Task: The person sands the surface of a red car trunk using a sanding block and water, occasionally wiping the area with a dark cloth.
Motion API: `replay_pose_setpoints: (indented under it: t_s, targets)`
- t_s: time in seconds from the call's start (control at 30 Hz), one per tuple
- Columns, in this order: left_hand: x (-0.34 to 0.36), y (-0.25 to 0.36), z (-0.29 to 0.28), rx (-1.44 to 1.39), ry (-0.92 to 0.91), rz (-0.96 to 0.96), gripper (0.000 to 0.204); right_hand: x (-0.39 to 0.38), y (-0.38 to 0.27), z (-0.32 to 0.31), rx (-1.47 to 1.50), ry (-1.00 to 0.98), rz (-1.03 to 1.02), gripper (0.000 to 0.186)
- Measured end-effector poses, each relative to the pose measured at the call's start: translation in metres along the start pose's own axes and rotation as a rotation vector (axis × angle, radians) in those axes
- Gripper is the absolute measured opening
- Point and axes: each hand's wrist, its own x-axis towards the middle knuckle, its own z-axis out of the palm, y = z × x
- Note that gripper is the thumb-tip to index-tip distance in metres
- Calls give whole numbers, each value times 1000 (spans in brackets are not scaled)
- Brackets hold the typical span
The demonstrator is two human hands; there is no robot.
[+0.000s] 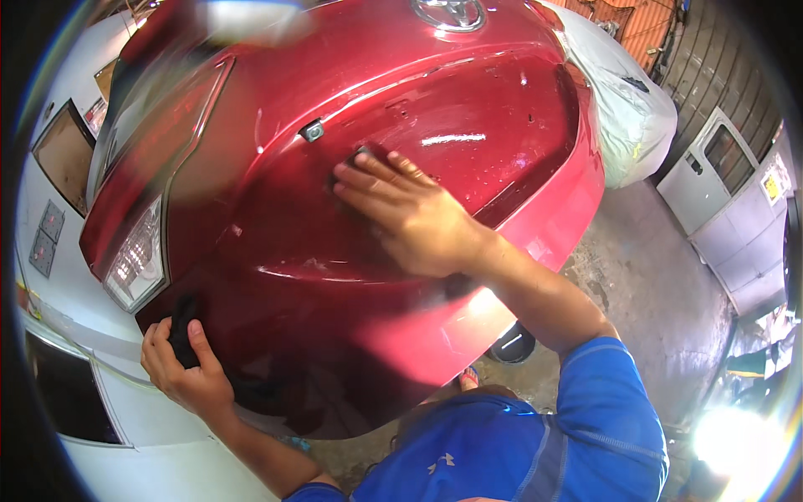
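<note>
My right hand (403, 213) lies on the dark red rear panel of a car (460, 109), fingers stretched out, with a small dark patch at the fingertips that I cannot make out. A small camera fitting (312, 130) sits just above it. At the lower left, my left hand (186, 366) has its fingers and thumb round a black cloth (186, 322) against the bumper, below a clear tail light (134, 255). A chrome emblem (448, 10) is at the top, and scattered droplets or specks show on the paint.
A covered vehicle (627, 109) stands behind at the upper right. A loose white door (703, 176) leans by a metal shutter. Pale panels with dark windows (67, 385) line the left. A black round object (512, 343) is on the concrete floor (644, 276) below the bumper.
</note>
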Motion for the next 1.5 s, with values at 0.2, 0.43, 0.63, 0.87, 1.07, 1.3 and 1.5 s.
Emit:
replay_pose_setpoints:
  t_s: [0.2, 0.43, 0.63, 0.87, 1.07, 1.3, 1.5]
  targets:
    - [3, 3, -2, 55, 2, -23, 38, -48, 92, -56, -101, 114, 263, 63]
    - [5, 9, 3, 108, -9, -106, 41, 4, 11, -2, -40, 121, -117, 52]
    - [6, 12, 1, 109, 7, -101, 41, -84, 111, -81, 433, 404, 548, 67]
    - [4, 6, 0, 91, 3, -93, 40, -80, 69, -65, 1157, 1072, 796, 46]
    - [4, 8, 3, 82, 10, -79, 40, -70, 88, -57, -184, 642, 530, 61]
    - [0, 5, 1, 78, 32, -58, 39, -18, 32, -4, -88, 96, 63, 62]
    - [3, 12, 1, 50, 23, -50, 38, -46, 100, -50, -124, 207, 375, 54]
